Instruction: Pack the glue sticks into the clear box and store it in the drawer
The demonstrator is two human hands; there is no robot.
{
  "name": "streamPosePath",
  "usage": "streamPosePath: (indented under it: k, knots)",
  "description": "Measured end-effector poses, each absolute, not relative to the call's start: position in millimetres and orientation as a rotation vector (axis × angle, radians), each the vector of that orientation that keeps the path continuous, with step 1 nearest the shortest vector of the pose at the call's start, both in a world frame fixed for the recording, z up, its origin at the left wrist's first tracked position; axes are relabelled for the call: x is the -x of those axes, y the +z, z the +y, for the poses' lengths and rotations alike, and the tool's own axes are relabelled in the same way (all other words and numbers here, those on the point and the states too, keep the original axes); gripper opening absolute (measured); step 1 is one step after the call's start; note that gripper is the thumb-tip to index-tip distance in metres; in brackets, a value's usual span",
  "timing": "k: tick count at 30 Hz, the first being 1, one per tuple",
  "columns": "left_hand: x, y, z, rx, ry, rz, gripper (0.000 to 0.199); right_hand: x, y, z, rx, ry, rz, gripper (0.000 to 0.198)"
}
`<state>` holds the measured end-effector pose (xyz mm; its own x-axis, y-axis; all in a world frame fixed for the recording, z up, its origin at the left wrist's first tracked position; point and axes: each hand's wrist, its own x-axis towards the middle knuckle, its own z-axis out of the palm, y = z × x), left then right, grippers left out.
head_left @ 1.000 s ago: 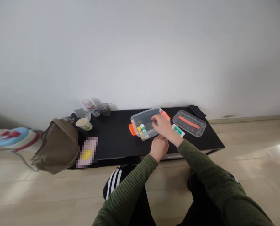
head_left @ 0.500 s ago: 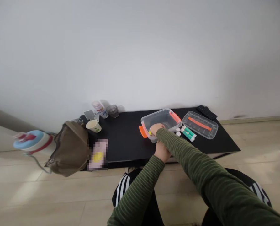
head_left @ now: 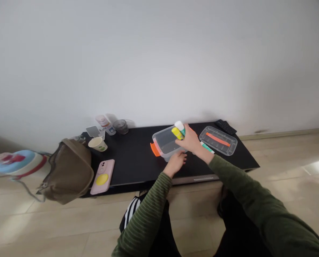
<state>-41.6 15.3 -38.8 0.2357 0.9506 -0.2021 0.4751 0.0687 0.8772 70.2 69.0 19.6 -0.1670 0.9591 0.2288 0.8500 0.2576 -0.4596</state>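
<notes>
My right hand (head_left: pixel 190 141) is closed around a yellow glue stick (head_left: pixel 177 134) and a green glue stick with a white cap (head_left: pixel 179 125), raised over the clear plastic box (head_left: pixel 159 137). Orange latches mark the box's ends. By the box's front wall is my left hand (head_left: pixel 176 164), its fingers apart and slightly bent; whether they touch the wall is hard to tell. Another green-and-white glue stick (head_left: pixel 207 147) lies on the black table, partly covered by my right wrist. Right of it rests the clear lid (head_left: pixel 218 146) with its orange handle.
A pink phone (head_left: pixel 103 176), a paper cup (head_left: pixel 98 144), a dark glass (head_left: pixel 121 126) and a spray bottle (head_left: pixel 105 124) stand or lie on the table's left side. A brown bag (head_left: pixel 66 171) and a large bottle (head_left: pixel 22 162) are farther left. A black remote (head_left: pixel 225 127) lies behind the lid.
My right hand has come up out of the box's left end and moved right, with the glue sticks now showing in it. My left hand has shifted slightly left and its fingers have come into view.
</notes>
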Motion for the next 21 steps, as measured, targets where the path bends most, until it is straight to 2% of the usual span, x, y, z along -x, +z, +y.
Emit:
streamPosePath:
  k: [3,6,10,13,17,21]
  knots:
    - [40.1,-23.6,14.2,-1.156,0.811,1.230,0.047,-112.9,9.7,25.7,1.637,0.399,-1.997,0.063]
    - [34.8,-11.7,5.2,-1.350,0.837,1.322,0.060,-138.5,-14.9,-2.6,1.703,0.508,-2.080,0.059]
    - [14.8,-10.3,-7.5,-1.939,0.506,1.598,0.046,-147.6,-42.2,-16.0,1.756,0.612,-2.264,0.060]
    - [-1.9,-14.4,-10.0,-2.081,0.311,1.722,0.039,-151.5,-43.6,-18.5,1.819,0.556,-2.313,0.054]
    - [-16.1,-14.8,-8.1,-2.006,0.376,1.719,0.035,-161.0,-31.0,-19.5,1.861,0.331,-2.333,0.043]
    - [-27.2,-16.5,-5.8,-1.938,0.393,1.739,0.036,-168.5,-23.7,-20.9,1.902,0.306,-2.348,0.039]
